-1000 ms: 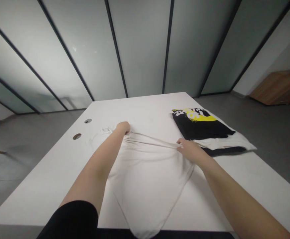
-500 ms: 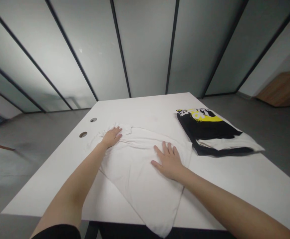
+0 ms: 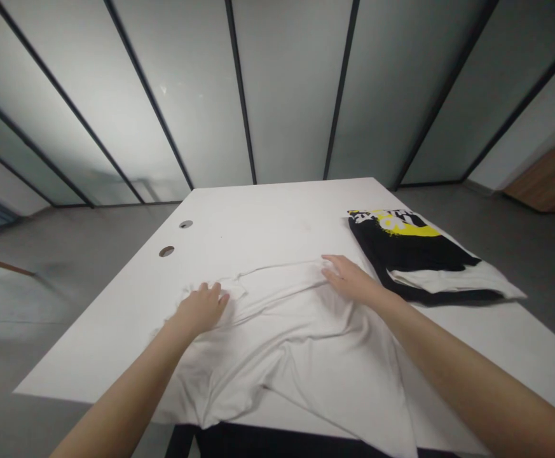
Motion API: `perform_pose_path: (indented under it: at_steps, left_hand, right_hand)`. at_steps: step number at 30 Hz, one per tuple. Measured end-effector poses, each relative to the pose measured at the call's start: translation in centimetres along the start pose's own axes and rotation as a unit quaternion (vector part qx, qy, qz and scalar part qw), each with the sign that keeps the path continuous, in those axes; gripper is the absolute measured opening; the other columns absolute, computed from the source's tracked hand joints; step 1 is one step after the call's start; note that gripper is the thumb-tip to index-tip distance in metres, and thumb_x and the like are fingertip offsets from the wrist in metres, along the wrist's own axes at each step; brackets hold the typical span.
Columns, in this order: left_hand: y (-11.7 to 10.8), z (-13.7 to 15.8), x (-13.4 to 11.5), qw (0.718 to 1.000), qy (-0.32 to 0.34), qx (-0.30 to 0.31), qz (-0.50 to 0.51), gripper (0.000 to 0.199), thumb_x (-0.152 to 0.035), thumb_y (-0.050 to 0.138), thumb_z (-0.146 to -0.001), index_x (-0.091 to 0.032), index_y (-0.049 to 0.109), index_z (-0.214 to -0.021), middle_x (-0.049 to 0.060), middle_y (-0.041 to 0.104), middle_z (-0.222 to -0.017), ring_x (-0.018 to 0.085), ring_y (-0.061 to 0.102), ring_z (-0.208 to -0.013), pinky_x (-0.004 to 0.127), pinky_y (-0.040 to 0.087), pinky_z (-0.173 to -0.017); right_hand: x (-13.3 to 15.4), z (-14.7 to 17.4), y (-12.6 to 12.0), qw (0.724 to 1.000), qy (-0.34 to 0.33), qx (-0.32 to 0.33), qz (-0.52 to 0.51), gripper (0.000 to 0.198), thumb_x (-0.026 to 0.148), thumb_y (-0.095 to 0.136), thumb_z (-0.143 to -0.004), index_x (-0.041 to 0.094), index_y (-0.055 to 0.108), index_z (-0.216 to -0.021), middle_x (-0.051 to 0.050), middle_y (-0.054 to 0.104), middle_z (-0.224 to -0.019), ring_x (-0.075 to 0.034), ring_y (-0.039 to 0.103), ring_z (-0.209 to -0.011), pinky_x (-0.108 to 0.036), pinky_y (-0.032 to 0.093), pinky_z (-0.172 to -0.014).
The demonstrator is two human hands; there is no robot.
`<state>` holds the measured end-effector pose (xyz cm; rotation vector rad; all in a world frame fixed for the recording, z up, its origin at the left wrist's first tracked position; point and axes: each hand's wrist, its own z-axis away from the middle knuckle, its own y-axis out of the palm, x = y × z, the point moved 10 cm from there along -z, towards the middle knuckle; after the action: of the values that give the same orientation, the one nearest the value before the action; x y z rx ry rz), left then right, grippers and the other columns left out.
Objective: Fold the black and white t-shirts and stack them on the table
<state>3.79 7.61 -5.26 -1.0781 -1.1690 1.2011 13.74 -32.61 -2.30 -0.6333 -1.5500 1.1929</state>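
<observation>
A rumpled white T-shirt (image 3: 301, 356) is spread over the near part of the white table (image 3: 277, 216), its lower end hanging past the front edge. On its left end, my left hand (image 3: 203, 308) is closed with curled fingers on the bunched cloth. At the far right corner of the shirt, my right hand (image 3: 351, 278) pinches the fabric between thumb and fingers. Loose folds run across the shirt between and below both hands. Part of the cloth under each palm is hidden.
Folded black clothing (image 3: 411, 254) with a yellow and white print and a white part lies at the table's right side, just beyond my right hand. Two round holes (image 3: 166, 251) pierce the tabletop at left. A frosted glass partition (image 3: 287, 89) stands behind.
Both hands lay flat with spread fingers before and are now closed on the cloth. The shirt has been drawn toward me and bunched into folds; my right hand is at its far right corner.
</observation>
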Motion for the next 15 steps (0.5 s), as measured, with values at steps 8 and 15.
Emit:
perform_pose_path:
  at_steps: [8, 15]
  left_hand:
    - [-5.3, -8.0, 3.5, 0.996, -0.084, -0.017, -0.024, 0.042, -0.016, 0.035, -0.104, -0.023, 0.068, -0.13, 0.016, 0.072, -0.125, 0.03, 0.072, -0.113, 0.04, 0.057, -0.09]
    - [-5.8, -13.6, 6.1, 0.998, -0.013, -0.065, 0.016, 0.047, -0.018, 0.04, -0.103, -0.017, 0.07, -0.139, 0.016, 0.072, -0.136, 0.027, 0.069, -0.124, 0.038, 0.051, -0.11]
  right_hand:
    - [-2.0, -4.9, 2.1, 0.986, 0.087, -0.014, 0.145, 0.067, 0.052, 0.04, -0.11, 0.021, 0.039, -0.169, -0.018, 0.025, -0.18, -0.042, 0.024, -0.164, -0.062, 0.022, -0.13]
    - [-4.7, -9.4, -1.9, 0.982, 0.106, -0.067, 0.143, 0.058, 0.032, 0.029, -0.111, 0.02, 0.048, -0.164, -0.019, 0.05, -0.166, -0.037, 0.052, -0.146, -0.056, 0.044, -0.117]
